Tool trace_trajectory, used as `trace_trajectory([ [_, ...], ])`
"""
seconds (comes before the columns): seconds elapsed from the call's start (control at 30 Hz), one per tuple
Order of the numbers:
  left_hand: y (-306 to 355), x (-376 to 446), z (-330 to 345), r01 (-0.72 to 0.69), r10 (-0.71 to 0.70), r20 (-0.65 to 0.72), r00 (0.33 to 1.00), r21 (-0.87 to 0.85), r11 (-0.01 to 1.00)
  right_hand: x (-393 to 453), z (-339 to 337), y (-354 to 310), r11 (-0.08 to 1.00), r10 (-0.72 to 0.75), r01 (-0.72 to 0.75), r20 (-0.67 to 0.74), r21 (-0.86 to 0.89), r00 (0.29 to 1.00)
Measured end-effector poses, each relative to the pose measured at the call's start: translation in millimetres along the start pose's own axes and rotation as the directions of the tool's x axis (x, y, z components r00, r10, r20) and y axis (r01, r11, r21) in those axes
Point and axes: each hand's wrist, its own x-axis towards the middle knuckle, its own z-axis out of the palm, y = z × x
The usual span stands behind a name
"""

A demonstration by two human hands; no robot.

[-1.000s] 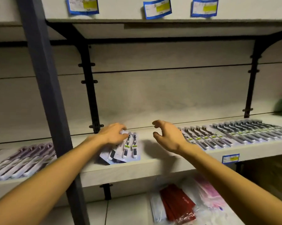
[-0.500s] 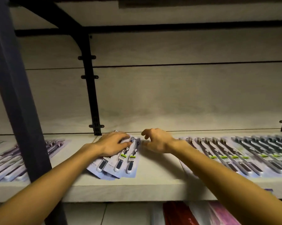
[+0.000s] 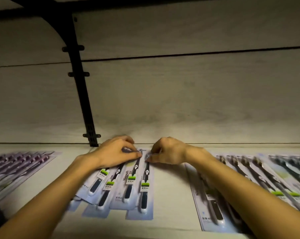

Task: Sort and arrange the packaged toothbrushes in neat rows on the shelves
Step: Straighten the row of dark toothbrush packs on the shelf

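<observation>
Both hands cover the far ends of the fanned toothbrush packs [image 3: 128,190] mid-shelf [image 3: 171,195], long axes running near to far. The left hand [image 3: 114,154] and right hand [image 3: 166,152] pinch their tops with curled fingers. Purple packs [image 3: 19,164] lie left, blurred dark packs [image 3: 270,178] right, partly behind the forearm. A black bracket [image 3: 82,94] stands behind.

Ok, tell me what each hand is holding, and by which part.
Both hands pinch the far top ends of the pale blue toothbrush blister packs: left hand and right hand side by side.
</observation>
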Motion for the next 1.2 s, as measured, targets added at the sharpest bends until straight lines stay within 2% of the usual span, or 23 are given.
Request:
trace_trajectory([
  [0.13,0,0,6,-0.08,0.076,-0.06,0.995,-0.067,0.995,-8,1,1,1.0,0.016,-0.016,-0.041,0.003,0.999],
  [0.27,4,-1,7,-0.133,0.135,0.013,0.991,-0.086,0.987,-6,-3,-6,0.989,0.004,0.018,-0.149,0.147,0.989],
  [0.33,3,-2,7,-0.102,0.109,0.044,0.993,-0.138,0.985,-4,0,-12,0.977,-0.01,0.038,-0.134,0.208,0.991],
  [0.4,1,-4,4,-0.028,0.032,0.019,0.999,-0.199,0.98,-5,7,-16,0.977,-0.018,0.039,-0.102,0.21,0.995],
  [0.5,-8,-8,-2,0.033,-0.042,-0.043,0.998,-0.182,0.983,-6,13,-15,0.978,-0.017,0.049,-0.159,0.203,0.987],
  [0.63,-14,-13,-8,0.095,-0.084,0.087,0.993,-0.129,0.987,-4,19,-14,0.992,0.011,0.02,-0.231,0.128,0.973],
  [0.87,-19,-11,-12,0.015,-0.002,0.065,0.998,-0.195,0.981,-3,11,-13,0.988,0.007,0.017,-0.156,0.154,0.988],
  [1.03,-14,-7,-15,-0.05,0.033,-0.048,0.998,-0.414,0.909,-7,6,-13,0.988,-0.013,0.032,-0.126,0.15,0.992],
  [1.2,-1,-6,-2,-0.085,0.084,-0.019,0.996,-0.345,0.935,-10,5,-16,0.97,0.019,-0.003,-0.063,0.244,0.998],
])
